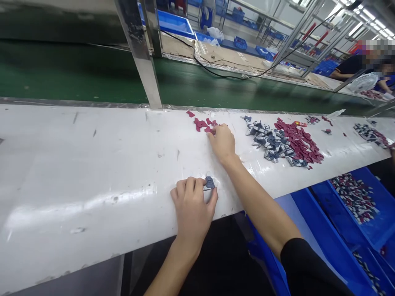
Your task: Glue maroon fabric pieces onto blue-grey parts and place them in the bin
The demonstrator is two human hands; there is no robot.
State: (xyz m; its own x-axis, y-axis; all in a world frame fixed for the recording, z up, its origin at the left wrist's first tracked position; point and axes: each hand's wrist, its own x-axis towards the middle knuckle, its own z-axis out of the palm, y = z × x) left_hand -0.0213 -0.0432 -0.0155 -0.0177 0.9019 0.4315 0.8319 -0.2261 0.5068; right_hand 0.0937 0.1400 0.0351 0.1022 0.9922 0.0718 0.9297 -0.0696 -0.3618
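Holding grey pc at its tips, L hand is part-curled; R hand, curled, touches red pcs, grip unclear.

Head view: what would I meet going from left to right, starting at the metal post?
Metal post → left hand → right hand → grey-and-white pile → maroon pile → mixed pile.

From the person's head, one view looks forward and down, near the left hand, right hand and surface.
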